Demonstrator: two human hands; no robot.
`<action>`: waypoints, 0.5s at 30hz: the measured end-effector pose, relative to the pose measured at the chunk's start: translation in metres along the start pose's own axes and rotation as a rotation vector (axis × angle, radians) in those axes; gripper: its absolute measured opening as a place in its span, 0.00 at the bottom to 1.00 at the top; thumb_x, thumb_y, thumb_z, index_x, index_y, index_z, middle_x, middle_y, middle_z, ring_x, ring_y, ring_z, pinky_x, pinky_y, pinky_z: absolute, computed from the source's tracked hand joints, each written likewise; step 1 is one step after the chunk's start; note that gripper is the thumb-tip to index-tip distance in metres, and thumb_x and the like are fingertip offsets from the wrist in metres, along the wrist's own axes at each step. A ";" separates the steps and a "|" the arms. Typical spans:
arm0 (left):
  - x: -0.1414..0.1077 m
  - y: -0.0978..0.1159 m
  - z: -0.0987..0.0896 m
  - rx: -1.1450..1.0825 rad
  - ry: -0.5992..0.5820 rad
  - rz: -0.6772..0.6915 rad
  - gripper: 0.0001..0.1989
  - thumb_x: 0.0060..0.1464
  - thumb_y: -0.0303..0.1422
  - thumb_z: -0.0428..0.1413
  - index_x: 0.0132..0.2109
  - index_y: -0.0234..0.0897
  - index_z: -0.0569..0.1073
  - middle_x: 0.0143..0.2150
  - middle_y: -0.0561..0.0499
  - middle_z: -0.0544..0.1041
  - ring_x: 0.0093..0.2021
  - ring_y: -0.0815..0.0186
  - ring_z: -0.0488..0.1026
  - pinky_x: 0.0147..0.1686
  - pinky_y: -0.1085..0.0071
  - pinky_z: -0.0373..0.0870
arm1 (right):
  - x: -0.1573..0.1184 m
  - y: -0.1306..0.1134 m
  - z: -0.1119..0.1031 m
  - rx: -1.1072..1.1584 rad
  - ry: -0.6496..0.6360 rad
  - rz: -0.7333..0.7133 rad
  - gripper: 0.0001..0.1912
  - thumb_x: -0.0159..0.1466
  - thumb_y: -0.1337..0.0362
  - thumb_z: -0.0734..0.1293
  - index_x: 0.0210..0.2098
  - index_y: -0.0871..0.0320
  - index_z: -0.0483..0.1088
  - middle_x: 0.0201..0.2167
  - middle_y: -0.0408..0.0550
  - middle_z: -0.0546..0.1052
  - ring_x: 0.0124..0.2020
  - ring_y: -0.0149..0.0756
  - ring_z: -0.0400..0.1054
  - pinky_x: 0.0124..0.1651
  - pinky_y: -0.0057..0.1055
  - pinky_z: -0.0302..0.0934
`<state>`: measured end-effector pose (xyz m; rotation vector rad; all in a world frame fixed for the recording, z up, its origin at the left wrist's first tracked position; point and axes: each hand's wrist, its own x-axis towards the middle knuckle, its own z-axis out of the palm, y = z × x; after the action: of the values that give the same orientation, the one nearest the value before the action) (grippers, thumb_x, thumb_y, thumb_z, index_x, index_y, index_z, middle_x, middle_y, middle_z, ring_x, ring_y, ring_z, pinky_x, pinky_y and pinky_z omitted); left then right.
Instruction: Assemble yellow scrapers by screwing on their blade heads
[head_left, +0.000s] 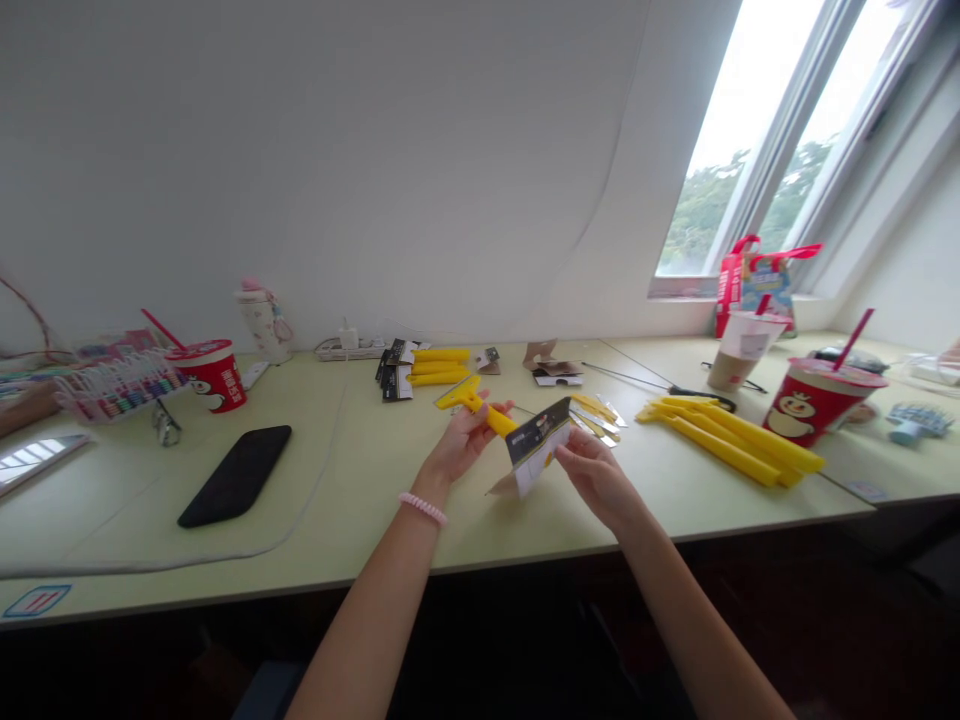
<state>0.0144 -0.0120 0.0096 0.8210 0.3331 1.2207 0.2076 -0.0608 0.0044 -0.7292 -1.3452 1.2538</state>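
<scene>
My left hand [456, 448] is closed around a yellow scraper [459, 393] near its wide head, which points up and left. A folded black-and-white cardboard sleeve [536, 440] covers the far end of the scraper's handle. My right hand [598, 475] pinches the right edge of this sleeve between thumb and fingers. Both hands are raised just above the table's front part. Behind the right hand lie several flat yellow and silvery pieces [598, 412]. Further back, carded yellow scrapers [439, 368] lie in a small stack.
Several yellow scrapers [712, 440] lie to the right, beside a red drink cup [810, 405] and a paler cup [742, 355]. Folded cards [553, 368] sit behind. On the left are a black phone [236, 477], another red cup [217, 378] and a rack of small bottles [124, 385].
</scene>
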 end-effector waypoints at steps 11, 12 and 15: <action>-0.006 0.003 0.005 0.083 -0.092 -0.024 0.08 0.49 0.30 0.57 0.38 0.31 0.69 0.42 0.41 0.74 0.48 0.60 0.70 0.50 0.65 0.63 | -0.004 0.002 0.000 0.132 0.028 -0.019 0.13 0.53 0.61 0.68 0.39 0.52 0.70 0.39 0.46 0.74 0.42 0.39 0.67 0.47 0.39 0.59; -0.007 0.003 0.006 0.090 -0.111 -0.044 0.09 0.50 0.30 0.56 0.38 0.30 0.69 0.42 0.40 0.74 0.48 0.60 0.70 0.50 0.65 0.63 | -0.005 0.001 0.000 0.124 0.055 -0.052 0.13 0.53 0.61 0.68 0.39 0.52 0.70 0.41 0.46 0.74 0.44 0.40 0.67 0.47 0.39 0.59; -0.008 0.003 0.005 0.113 -0.165 -0.086 0.09 0.50 0.31 0.56 0.39 0.30 0.70 0.44 0.39 0.74 0.48 0.59 0.70 0.50 0.62 0.62 | -0.005 -0.002 -0.004 0.109 0.037 -0.057 0.12 0.51 0.61 0.69 0.37 0.52 0.71 0.40 0.46 0.74 0.43 0.41 0.67 0.47 0.39 0.59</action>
<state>0.0130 -0.0213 0.0136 0.9889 0.3013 1.0539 0.2128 -0.0651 0.0040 -0.6309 -1.2492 1.2521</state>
